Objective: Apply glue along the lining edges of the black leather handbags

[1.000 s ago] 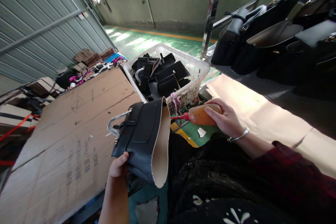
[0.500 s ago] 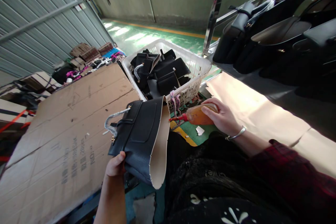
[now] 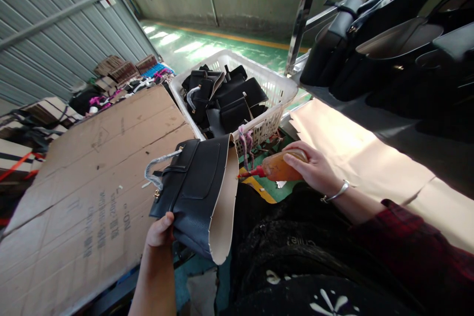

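Note:
A black handbag (image 3: 198,177) lies tilted in front of me, its pale-lined open end facing right. My left hand (image 3: 161,229) is closed on the bag's lower left edge, thumb on top and the other fingers hidden beneath. The bag's handle (image 3: 158,162) is wrapped in clear plastic and has gold fittings. In my right hand (image 3: 311,165) is a squeeze bottle (image 3: 283,165) of amber liquid, my fingers wrapped round it. Its red nozzle (image 3: 252,173) points left, with the tip at the rim of the bag's opening.
Cardboard (image 3: 107,173) covers the table at left. A white plastic basket (image 3: 274,103) full of black bag pieces stands ahead. On the right, a metal rack (image 3: 296,29) carries several black bags (image 3: 385,54) above a sheet of tan paper (image 3: 344,143). Scraps are heaped behind the table.
The nozzle tip has moved slightly down along the bag's rim. The bag and both hands otherwise keep nearly the same pose, with the whole view shifted a little.

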The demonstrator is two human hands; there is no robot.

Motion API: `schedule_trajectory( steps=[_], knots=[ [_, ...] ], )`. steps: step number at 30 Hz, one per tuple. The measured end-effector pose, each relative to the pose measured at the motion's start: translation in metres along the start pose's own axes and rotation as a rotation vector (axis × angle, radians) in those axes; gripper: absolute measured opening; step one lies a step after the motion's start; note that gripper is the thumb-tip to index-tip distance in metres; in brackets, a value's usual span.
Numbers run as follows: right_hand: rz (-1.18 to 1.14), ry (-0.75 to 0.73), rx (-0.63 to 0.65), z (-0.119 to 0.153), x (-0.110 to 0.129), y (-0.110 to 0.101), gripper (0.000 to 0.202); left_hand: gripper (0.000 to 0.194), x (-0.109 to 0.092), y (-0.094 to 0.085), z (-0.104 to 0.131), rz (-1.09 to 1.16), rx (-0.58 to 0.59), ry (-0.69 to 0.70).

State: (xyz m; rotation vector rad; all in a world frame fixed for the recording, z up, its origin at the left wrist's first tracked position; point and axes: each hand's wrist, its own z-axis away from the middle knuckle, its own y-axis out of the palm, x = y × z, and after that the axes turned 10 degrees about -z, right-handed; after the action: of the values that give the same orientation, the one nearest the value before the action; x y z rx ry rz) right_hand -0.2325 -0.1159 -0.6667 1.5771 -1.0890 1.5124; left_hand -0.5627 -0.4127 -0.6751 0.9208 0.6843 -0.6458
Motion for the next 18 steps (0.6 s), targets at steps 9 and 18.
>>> schedule_trajectory(
  steps=[9,18],
  knots=[
    [0.034,-0.066,-0.109,-0.008,-0.006,0.0,0.023,0.028,-0.001,0.007,-0.001,-0.057,-0.109,-0.068],
    [-0.078,0.032,-0.155,-0.014,-0.015,0.005,0.026,0.028,-0.003,0.008,0.001,-0.039,-0.103,-0.078]
  ],
)
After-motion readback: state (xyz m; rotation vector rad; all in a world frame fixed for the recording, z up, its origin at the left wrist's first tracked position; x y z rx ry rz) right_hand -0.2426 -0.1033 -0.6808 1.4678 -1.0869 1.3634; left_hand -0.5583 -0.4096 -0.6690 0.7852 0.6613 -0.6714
